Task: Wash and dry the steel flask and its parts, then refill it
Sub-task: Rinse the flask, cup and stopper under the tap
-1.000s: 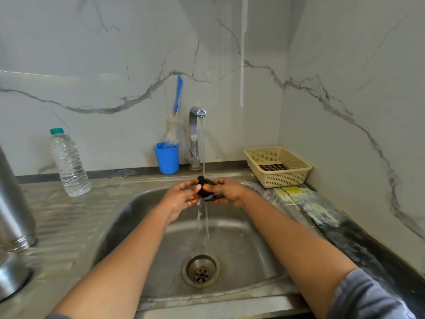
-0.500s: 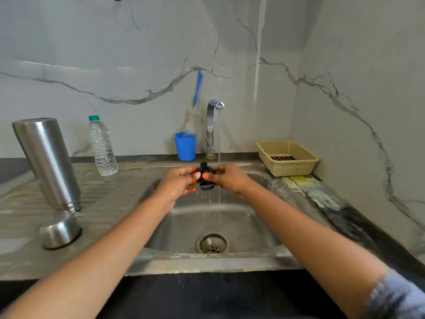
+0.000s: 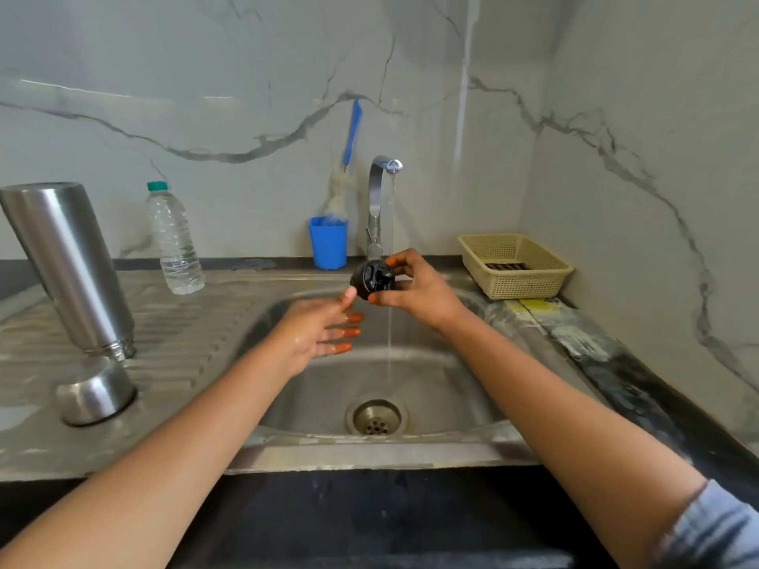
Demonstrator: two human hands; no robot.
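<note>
Blue cup (image 3: 327,243) with brush (image 3: 352,131) standing in it; beige basket (image 3: 527,286) far right

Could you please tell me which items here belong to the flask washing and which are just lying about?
Job: black stopper in the right hand, steel flask, steel cup, running tap, sink.
Lying about: water bottle, blue cup with brush, beige basket.
</note>
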